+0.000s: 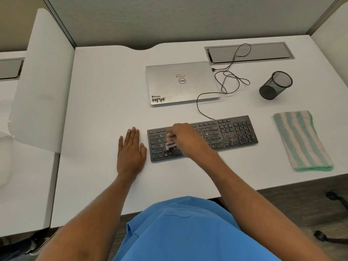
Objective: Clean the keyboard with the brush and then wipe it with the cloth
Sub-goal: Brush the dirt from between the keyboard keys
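Listing what lies on the white counter [105, 91], centre of the frame first.

Keyboard [226, 134]: black, flat, wired, lying centre right. Pale crumbs and dust speckle its right half. Likely light and rigid and prone to sliding when pushed, so steady it at a bare edge rather than on the keys.

Brush [170, 145]: small, pale pink bristles, blurred, over the keyboard's left-hand keys. Looks light, with soft bristles on a short stiff handle, which is the part to hold.

Right hand [186, 140]: fingers curled round the brush handle, bristles pointing down at the keys.

Left hand [130, 153]: flat on the counter just left of the keyboard, fingers straight, holding nothing.

Cloth [301, 140]: folded, green and cream stripes, right of the frame, well apart from the hands. Soft and limp; best pinched at a folded edge.

Also present: closed silver laptop [180, 82] above the keyboard, black mesh cup [275, 84] at upper right, looping black cable [231, 80] between them.
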